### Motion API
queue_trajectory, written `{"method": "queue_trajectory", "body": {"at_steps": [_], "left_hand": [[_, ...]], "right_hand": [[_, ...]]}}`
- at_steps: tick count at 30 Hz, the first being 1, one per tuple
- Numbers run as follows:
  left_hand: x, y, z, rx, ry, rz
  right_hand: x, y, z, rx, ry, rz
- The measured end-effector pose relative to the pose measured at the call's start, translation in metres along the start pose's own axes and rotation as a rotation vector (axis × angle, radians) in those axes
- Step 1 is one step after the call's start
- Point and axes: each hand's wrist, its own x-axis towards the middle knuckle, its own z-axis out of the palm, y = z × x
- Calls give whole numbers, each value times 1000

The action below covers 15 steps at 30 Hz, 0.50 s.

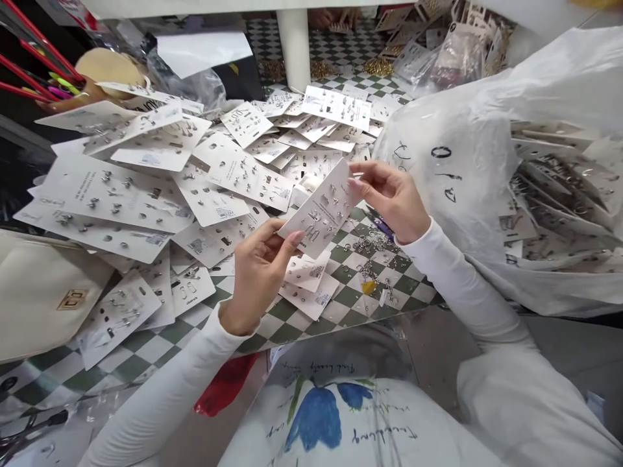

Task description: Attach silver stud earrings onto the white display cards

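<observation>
Between both hands I hold a white earring card (321,217) with several silver earrings on it, tilted above the table. My left hand (260,272) pinches its lower left end between thumb and fingers. The upper right end is gripped by my right hand (393,198). Below it, more earring cards (311,295) lie on the checkered tabletop (292,324). Loose silver earring pieces (372,250) are scattered beneath my right hand, beside a small yellow piece (368,287). A purple-handled tool (380,225) is partly hidden by that hand.
A wide heap of earring cards (233,172) covers the left and back. On the right bulges a plastic bag (452,168) full of cards. A cream handbag (48,292) stands at left, and a white post (294,52) rises behind. Another person's hands (335,18) show at the far side.
</observation>
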Motion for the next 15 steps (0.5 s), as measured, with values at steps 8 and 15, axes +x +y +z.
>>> {"method": "queue_trajectory", "body": {"at_steps": [8,15], "left_hand": [[-1,-6,6,-308,-200,-292],[-5,6,4,-200,-244,-205]], "right_hand": [[1,-2,2,43,39,91],[-2,-6,0,94,16,52]]}}
